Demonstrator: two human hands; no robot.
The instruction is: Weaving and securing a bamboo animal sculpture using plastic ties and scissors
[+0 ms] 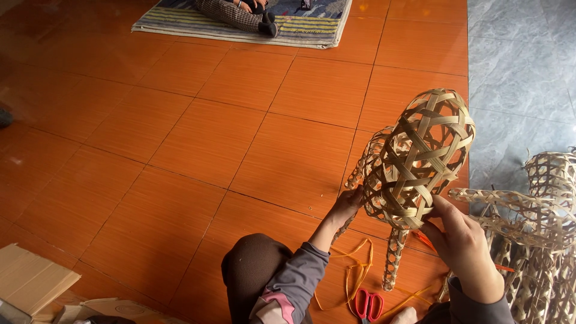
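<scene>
I see my left hand (pixel 346 206) and right hand (pixel 461 245) both gripping the pale open-weave bamboo figure (pixel 417 159), fingers curled on its lower edge, held above the orange tiled floor (pixel 198 150) near red-handled scissors (pixel 368 303).

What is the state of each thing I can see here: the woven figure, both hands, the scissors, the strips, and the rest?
Woven bamboo figure: held up off the floor, open weave, one leg hanging down.
Left hand: gripping the figure's left side.
Right hand: pressed on the figure's lower right.
Red scissors: lying on the floor, blades hidden.
Orange strips: loose, curled on the floor.
Other woven pieces: standing at right, untouched.
Cardboard: flat.
</scene>
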